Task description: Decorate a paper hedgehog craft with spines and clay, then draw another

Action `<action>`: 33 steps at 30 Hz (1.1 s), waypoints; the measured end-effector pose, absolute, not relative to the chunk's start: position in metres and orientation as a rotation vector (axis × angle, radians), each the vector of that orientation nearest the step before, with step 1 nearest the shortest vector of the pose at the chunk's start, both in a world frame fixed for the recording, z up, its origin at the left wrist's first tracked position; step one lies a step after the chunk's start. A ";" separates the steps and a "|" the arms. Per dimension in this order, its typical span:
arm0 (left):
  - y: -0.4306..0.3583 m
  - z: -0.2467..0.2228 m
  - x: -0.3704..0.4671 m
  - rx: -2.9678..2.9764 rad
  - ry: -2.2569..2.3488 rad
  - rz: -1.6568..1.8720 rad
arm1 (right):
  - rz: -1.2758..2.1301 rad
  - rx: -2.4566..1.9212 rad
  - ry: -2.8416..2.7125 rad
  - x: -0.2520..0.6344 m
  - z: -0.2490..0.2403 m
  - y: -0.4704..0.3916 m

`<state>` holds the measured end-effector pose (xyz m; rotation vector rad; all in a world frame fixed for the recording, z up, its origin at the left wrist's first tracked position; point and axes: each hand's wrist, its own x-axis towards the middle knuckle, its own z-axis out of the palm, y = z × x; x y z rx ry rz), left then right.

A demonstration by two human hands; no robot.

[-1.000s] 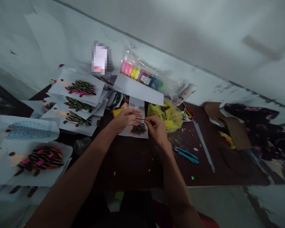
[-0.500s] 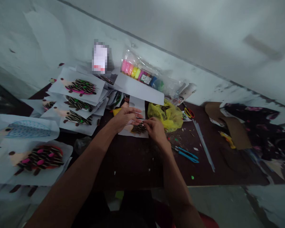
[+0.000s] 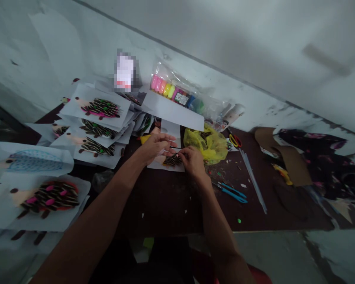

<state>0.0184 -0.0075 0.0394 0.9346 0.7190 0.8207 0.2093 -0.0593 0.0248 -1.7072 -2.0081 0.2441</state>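
My left hand [image 3: 157, 148] is over the paper, its fingers closed around a thin dark sliver [image 3: 174, 147] that sticks out toward the right. Facing it, my right hand [image 3: 193, 161] pinches with thumb and forefinger at the right edge of the picture; whatever lies between those fingertips is too small to make out. Beneath both hands is a hedgehog picture [image 3: 170, 161] on white paper, its back covered with dark striped pieces like sunflower seeds. My fingers hide part of it. A crumpled yellow plastic bag [image 3: 208, 146] lies just beyond my right hand.
Stacked hedgehog pictures [image 3: 99, 108] fill the left side. Behind stands a clear pack of coloured clay [image 3: 171, 90]. To the right lie blue thread snips [image 3: 233, 192], scissors [image 3: 235, 140], clear sticks [image 3: 254, 181], a yellow-handled tool [image 3: 282, 174] and brown cardboard [image 3: 294, 161].
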 end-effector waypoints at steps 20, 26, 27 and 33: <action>-0.005 0.046 0.021 0.939 0.872 0.925 | 0.234 -1.649 -1.941 0.208 0.026 -0.060; -0.004 0.043 0.016 0.826 0.669 0.943 | 0.414 -1.412 -1.714 0.198 0.031 -0.064; -0.005 0.042 0.016 0.844 0.658 0.939 | 0.468 -1.389 -1.677 0.195 0.032 -0.065; -0.006 0.033 0.021 1.055 0.640 0.863 | 0.674 -1.346 -1.583 0.182 0.027 -0.067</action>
